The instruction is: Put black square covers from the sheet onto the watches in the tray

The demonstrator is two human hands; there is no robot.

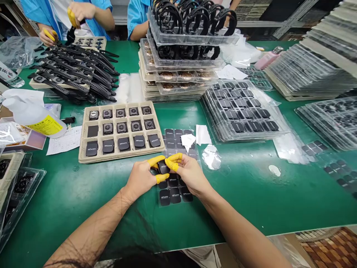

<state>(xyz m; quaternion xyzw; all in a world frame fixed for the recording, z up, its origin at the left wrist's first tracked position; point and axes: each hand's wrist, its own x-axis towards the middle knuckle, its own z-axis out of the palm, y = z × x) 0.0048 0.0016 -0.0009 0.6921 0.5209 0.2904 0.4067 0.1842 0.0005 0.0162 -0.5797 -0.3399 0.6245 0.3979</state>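
Note:
Between both hands is a small black square piece [163, 167] with white lettering. My left hand [143, 175] holds its left side, with yellow covers on thumb and fingertip. My right hand [188, 172], also in yellow finger covers, pinches its right edge. Beneath them lies a clear sheet of black labels [175, 195], partly hidden by the hands. Left of the sheet, a beige tray [119, 158] holds watch bodies; its front row shows black lettered faces, and one slot in the middle row has no watch. White paper scraps [187, 141] rest on the sheet's upper part.
Stacked clear trays [245, 111] of black pieces stand right of centre, with a tall tray stack [178, 76] behind. A white bottle [39, 117] is at left, near a pile of watch straps [80, 70]. Two people in blue are across the table [251, 197].

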